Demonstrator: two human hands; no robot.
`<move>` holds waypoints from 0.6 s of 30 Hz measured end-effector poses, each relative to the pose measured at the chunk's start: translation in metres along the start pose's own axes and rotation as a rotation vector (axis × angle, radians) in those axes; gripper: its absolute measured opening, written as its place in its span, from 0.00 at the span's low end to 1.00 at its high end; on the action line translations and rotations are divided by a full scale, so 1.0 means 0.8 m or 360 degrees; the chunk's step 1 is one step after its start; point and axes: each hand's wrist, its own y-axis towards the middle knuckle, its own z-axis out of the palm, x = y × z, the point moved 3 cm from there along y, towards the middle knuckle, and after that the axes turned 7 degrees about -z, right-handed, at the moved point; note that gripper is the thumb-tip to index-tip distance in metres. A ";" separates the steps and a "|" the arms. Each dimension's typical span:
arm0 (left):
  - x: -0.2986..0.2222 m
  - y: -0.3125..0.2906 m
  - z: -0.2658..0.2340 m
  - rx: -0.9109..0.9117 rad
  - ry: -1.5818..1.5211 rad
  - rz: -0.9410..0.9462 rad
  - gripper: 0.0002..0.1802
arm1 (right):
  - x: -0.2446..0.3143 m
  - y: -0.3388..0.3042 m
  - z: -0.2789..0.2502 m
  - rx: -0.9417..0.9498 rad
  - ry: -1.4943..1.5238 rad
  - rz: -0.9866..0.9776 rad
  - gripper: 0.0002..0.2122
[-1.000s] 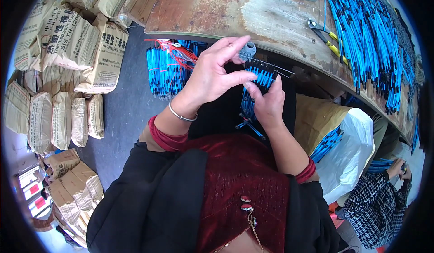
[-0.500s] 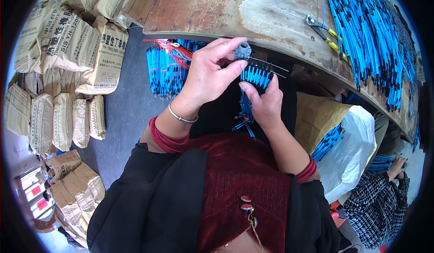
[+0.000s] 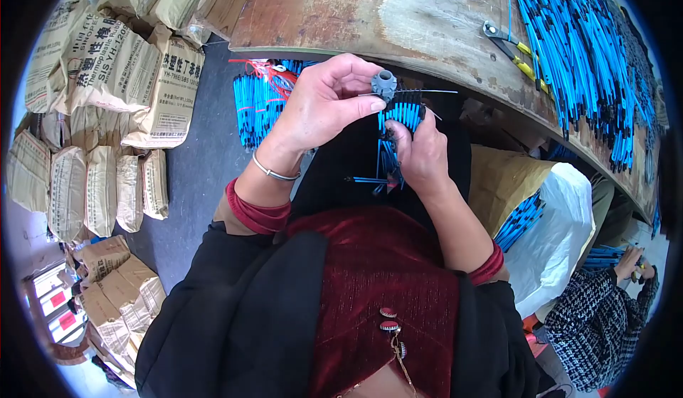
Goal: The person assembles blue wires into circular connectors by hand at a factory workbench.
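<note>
A grey ring-shaped plastic hub (image 3: 384,83) with a toothed rim sits in the fingers of my left hand (image 3: 320,106); the thumb presses its lower edge. My right hand (image 3: 425,152) is closed round a bundle of blue rods (image 3: 404,115) with black ends, just below and to the right of the hub. A thin metal wire (image 3: 434,91) runs sideways past the hub and across the top of the bundle. More blue rods hang below, some splayed out over my lap. Whether the rod tips touch the hub is too small to tell.
Ahead is a worn wooden table (image 3: 313,14) bearing yellow-handled pliers (image 3: 509,46) and a large pile of blue rods (image 3: 576,56). A lined sack (image 3: 562,220) stands at right, near a co-worker's hands (image 3: 629,264). Paper sacks (image 3: 107,78) are stacked left; rod bundles (image 3: 256,110) lie beneath the table edge.
My left thumb has straightened along the hub's lower edge, and the hub sits slightly lower. The wire now lies nearly level instead of slanting. The hanging rods have swung.
</note>
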 end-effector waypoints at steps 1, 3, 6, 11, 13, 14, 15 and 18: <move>-0.001 0.000 0.000 0.0019 0.0001 0.0004 0.18 | 0.000 0.000 0.000 -0.0003 0.0000 -0.0003 0.13; -0.001 0.000 -0.001 -0.0017 0.0014 -0.0005 0.18 | 0.001 0.001 0.002 -0.0003 -0.0045 -0.0021 0.13; 0.000 -0.002 -0.001 -0.0091 0.0035 -0.0026 0.18 | 0.004 0.003 0.002 0.0026 -0.0080 -0.0003 0.13; 0.001 -0.005 0.003 -0.0143 0.0108 0.0020 0.19 | 0.003 0.011 -0.003 0.0120 -0.0033 0.0068 0.13; 0.004 -0.007 0.008 -0.0235 0.0164 0.0042 0.19 | 0.000 0.013 -0.004 0.0129 0.0002 0.0077 0.13; 0.008 -0.007 0.010 -0.0231 0.0167 0.0042 0.19 | 0.000 0.014 -0.004 0.0142 0.0041 0.0067 0.13; 0.012 -0.007 0.011 -0.0282 0.0070 0.0064 0.19 | 0.000 0.014 -0.004 0.0156 0.0080 0.0057 0.14; 0.018 -0.009 0.010 -0.0381 -0.0123 0.0100 0.19 | -0.004 0.014 -0.006 0.0193 0.0183 0.0059 0.15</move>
